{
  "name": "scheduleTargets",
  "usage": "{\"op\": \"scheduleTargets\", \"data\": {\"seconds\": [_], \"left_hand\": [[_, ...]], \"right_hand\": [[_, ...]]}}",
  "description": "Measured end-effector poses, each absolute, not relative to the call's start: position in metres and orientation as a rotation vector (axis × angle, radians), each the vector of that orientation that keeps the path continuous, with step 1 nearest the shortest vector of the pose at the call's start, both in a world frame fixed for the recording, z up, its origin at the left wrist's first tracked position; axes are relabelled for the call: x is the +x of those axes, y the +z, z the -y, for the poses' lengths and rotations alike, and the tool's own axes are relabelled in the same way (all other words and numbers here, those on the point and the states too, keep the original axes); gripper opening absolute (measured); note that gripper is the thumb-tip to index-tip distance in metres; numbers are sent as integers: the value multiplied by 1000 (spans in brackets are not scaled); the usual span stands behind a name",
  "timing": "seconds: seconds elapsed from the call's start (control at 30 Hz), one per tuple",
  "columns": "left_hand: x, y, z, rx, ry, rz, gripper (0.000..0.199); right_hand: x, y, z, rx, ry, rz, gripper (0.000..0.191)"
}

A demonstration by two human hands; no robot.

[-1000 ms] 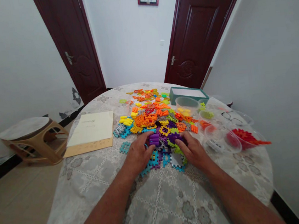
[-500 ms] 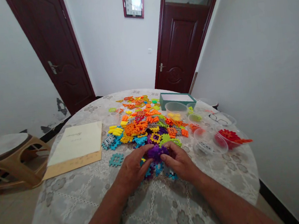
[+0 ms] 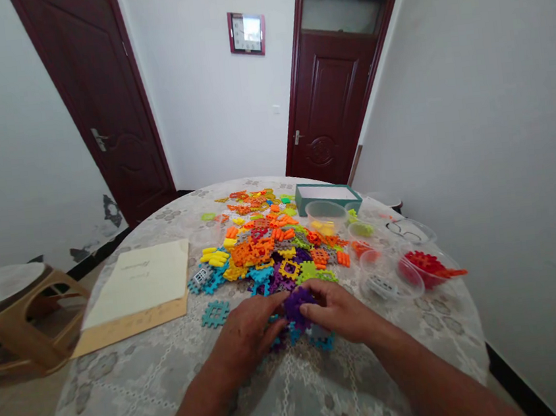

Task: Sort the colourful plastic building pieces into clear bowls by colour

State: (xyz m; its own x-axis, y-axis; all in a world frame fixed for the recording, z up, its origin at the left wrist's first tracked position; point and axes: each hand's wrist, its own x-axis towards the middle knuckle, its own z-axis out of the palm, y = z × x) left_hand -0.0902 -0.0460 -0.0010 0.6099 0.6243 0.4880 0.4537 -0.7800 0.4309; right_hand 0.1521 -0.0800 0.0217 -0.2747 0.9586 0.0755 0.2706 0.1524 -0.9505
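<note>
A purple toothed plastic piece (image 3: 298, 306) is pinched between thumb and fingers of my right hand (image 3: 341, 310). Close beside its left edge is my left hand (image 3: 251, 330), fingers curled toward the pieces; what its fingertips grip, if anything, is hidden. Blue pieces (image 3: 323, 341) and darker ones lie under and between the hands. Just beyond sits a heap of colourful interlocking pieces, among them an orange part (image 3: 253, 251), a yellow square frame (image 3: 289, 270) and lime green pieces (image 3: 309, 271). A teal square frame (image 3: 215, 314) lies left of my left hand.
Paper sheets (image 3: 139, 275) lie at the left of the round table (image 3: 144, 407). A green box (image 3: 328, 197) stands at the back. On the right are clear tubs, one with red pieces (image 3: 426, 265). A stool (image 3: 35, 313) stands left of the table.
The view has tilted up slightly, so the table sits lower. The purple piece now stands more upright, its flat face showing, in my right hand. My left fingers have shifted toward its left edge.
</note>
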Motion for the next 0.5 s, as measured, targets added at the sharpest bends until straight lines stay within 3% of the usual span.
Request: {"op": "scheduleTargets", "data": {"seconds": [0.2,0.4,0.5], "left_hand": [[-96,5,43,2654,1162,-1028,26],[-98,5,43,2690,1242,-1080,23],[-101,5,42,2690,1295,-1109,21]], "right_hand": [[187,79,30,-1458,922,1742,14],[237,104,-102,-1672,901,1170,13],[256,109,-160,-1698,882,997,21]]}}
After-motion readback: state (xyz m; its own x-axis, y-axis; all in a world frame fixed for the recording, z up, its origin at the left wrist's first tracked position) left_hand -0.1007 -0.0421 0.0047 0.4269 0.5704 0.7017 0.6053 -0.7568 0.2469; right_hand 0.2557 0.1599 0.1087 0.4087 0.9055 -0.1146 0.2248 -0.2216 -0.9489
